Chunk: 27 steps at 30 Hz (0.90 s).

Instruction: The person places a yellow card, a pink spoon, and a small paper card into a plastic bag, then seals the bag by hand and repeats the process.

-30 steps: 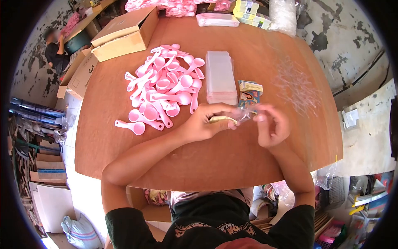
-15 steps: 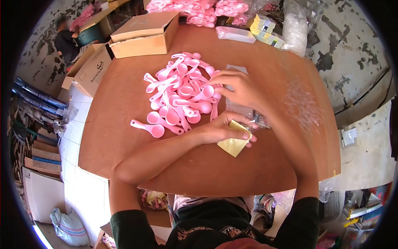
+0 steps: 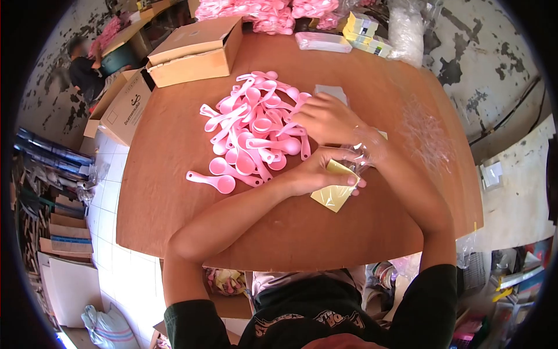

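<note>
My left hand (image 3: 325, 171) is closed on a clear plastic bag with a yellow card (image 3: 332, 198) in it, held above the table's near half. The bag's clear upper end (image 3: 361, 152) sticks up beside my right wrist. My right hand (image 3: 330, 119) reaches across to the right edge of a heap of pink measuring spoons (image 3: 261, 125). Its fingers are curled in around a pink spoon (image 3: 301, 101), and the fingertips partly hide it. Flat clear bags (image 3: 332, 92) lie partly hidden behind my right hand.
A cardboard box (image 3: 195, 55) stands at the back left of the brown table (image 3: 174, 215). Packs of pink spoons (image 3: 250, 13), a flat clear-wrapped pack (image 3: 323, 42) and yellow-white bundles (image 3: 366, 35) line the back. Clear plastic strips (image 3: 427, 136) lie right. A person (image 3: 86, 70) sits far left.
My right hand's fingers have gone from spread to curled at the heap's edge. My left hand still holds the bagged card and has risen slightly. The whole view has shifted a little.
</note>
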Each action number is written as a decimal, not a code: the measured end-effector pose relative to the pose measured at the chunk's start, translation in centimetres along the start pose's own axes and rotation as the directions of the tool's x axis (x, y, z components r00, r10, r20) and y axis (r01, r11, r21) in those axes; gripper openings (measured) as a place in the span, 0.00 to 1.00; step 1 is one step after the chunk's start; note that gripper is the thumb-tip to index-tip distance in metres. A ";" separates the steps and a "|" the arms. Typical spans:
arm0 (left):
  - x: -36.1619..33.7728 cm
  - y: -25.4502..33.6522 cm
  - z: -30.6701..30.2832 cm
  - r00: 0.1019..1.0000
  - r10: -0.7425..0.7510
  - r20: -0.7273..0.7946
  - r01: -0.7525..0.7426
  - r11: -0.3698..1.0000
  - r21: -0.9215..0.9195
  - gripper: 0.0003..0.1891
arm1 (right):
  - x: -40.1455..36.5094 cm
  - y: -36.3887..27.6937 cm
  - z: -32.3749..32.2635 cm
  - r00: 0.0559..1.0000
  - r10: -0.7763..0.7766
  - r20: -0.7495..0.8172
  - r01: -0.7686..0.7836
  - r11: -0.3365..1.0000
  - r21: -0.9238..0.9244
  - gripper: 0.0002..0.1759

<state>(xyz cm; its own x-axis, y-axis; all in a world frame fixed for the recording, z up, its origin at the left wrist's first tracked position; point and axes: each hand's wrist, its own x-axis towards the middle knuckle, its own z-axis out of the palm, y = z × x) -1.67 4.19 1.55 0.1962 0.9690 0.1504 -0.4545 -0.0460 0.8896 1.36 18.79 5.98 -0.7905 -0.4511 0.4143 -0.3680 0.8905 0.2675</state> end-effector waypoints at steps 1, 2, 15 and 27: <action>0.0 -0.2 0.0 0.999 0.031 -0.010 -0.031 1.000 0.000 0.22 | -0.8 -0.2 -1.1 0.991 0.058 -0.118 -0.052 0.997 0.055 0.15; 0.1 -0.3 0.0 1.000 0.028 -0.006 -0.028 1.000 -0.003 0.22 | -2.3 -0.6 -1.6 0.991 0.063 -0.115 -0.057 0.997 0.054 0.15; 1.1 -0.2 0.5 0.967 -0.081 -0.242 0.116 0.984 0.133 0.18 | -13.7 -3.1 -7.1 0.070 0.926 0.371 0.161 -0.378 0.912 0.18; 1.2 -0.4 1.5 0.951 -0.097 -0.292 0.165 0.962 0.217 0.17 | -14.3 -5.5 -9.0 0.227 0.973 0.051 -0.031 -0.045 0.998 0.20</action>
<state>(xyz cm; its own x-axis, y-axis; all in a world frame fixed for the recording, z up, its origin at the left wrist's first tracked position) 0.03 5.05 2.02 -0.0229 0.9973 -0.0696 -0.2163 0.0631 0.9743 19.13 19.86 6.43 -0.5625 0.7666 0.3097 -0.4479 0.0323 -0.8935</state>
